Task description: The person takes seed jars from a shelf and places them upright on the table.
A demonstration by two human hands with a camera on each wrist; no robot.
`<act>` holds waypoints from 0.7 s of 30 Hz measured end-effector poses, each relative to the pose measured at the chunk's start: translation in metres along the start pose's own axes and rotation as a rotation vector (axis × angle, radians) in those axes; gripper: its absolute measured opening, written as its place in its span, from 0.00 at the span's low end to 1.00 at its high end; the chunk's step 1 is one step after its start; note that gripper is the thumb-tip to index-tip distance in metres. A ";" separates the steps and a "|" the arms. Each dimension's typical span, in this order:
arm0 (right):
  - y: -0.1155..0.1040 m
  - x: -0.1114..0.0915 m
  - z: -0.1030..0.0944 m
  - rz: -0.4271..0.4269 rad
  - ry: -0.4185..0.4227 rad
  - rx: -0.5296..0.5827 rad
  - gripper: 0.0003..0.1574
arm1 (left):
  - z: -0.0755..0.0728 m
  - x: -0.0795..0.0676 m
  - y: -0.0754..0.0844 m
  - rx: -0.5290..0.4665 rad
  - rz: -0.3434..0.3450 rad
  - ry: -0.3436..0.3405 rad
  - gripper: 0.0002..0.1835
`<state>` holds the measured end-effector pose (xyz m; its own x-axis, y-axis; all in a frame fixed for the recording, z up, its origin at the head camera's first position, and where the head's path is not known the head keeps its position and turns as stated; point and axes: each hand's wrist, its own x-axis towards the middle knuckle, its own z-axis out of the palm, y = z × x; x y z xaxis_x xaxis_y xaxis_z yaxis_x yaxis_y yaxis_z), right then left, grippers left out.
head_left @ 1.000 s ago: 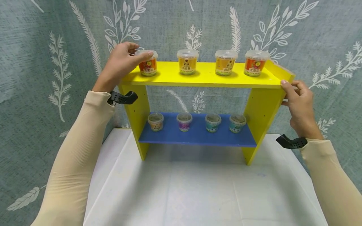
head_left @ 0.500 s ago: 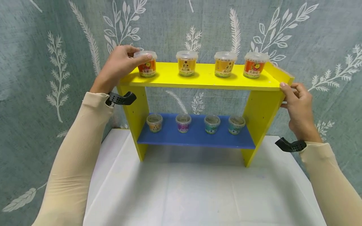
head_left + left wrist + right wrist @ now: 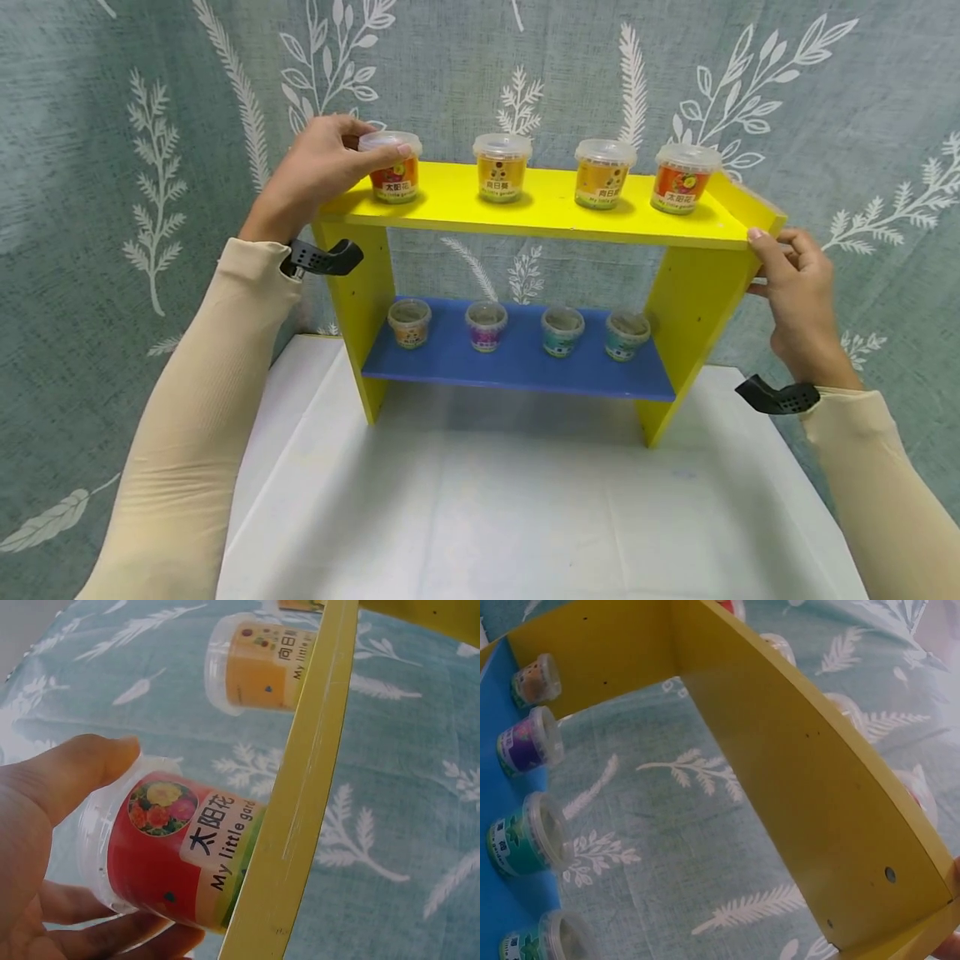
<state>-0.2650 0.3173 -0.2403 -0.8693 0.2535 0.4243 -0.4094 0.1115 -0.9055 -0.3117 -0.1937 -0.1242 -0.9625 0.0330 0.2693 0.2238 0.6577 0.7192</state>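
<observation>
My left hand [image 3: 318, 171] holds a red-labelled plastic cup [image 3: 395, 179] by its clear lid, thumb in front and fingers behind. The cup stands at the left end of the yellow top of a small shelf [image 3: 465, 208]. In the left wrist view the thumb lies against the lid of this red-labelled cup [image 3: 161, 847], and the fingers curl around its other side. At the shelf's right end, my right hand [image 3: 802, 296] grips the top corner, its thumb on the front edge. Only bits of those fingers show in the right wrist view.
Two yellow-labelled cups [image 3: 502, 173] and another red-labelled cup [image 3: 678, 187] stand along the top board. Several smaller cups [image 3: 486, 329] line the blue lower board [image 3: 517, 375]. The shelf stands on a white-covered table [image 3: 517, 500] before a patterned cloth [image 3: 442, 83].
The head view has tilted slightly, so the shelf's right end and my right hand appear a little lower. Both hands keep their holds.
</observation>
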 end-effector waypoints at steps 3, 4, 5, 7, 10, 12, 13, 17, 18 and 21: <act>0.000 0.000 -0.001 -0.003 0.009 -0.006 0.18 | 0.001 0.002 0.002 0.034 0.009 0.015 0.50; 0.001 0.000 -0.001 -0.002 0.015 -0.018 0.18 | 0.002 0.002 0.001 0.047 0.012 0.018 0.50; 0.001 0.000 0.000 -0.001 0.016 -0.027 0.18 | 0.002 0.001 0.000 0.062 0.014 0.027 0.50; 0.002 0.000 0.001 -0.001 0.019 -0.054 0.18 | 0.003 0.000 -0.001 0.085 0.022 0.045 0.51; 0.003 0.000 0.002 -0.003 0.020 -0.054 0.18 | 0.004 -0.003 -0.004 0.089 0.035 0.051 0.51; 0.003 0.000 0.003 -0.008 0.021 -0.051 0.18 | 0.005 -0.004 -0.005 0.089 0.052 0.051 0.52; 0.003 0.000 0.003 -0.010 0.021 -0.044 0.18 | 0.005 -0.004 -0.005 0.082 0.058 0.048 0.52; 0.002 -0.001 0.002 -0.010 0.026 -0.052 0.19 | 0.005 -0.003 -0.004 0.052 0.090 0.038 0.52; 0.002 -0.001 0.002 -0.009 0.028 -0.058 0.19 | 0.004 -0.003 -0.004 0.040 0.095 0.038 0.51; 0.001 0.000 0.001 -0.007 0.032 -0.081 0.19 | 0.003 -0.003 -0.003 0.011 0.109 0.037 0.50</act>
<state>-0.2657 0.3165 -0.2411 -0.8567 0.2831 0.4313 -0.3904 0.1906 -0.9007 -0.3099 -0.1930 -0.1290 -0.9263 0.0773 0.3687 0.3246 0.6603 0.6772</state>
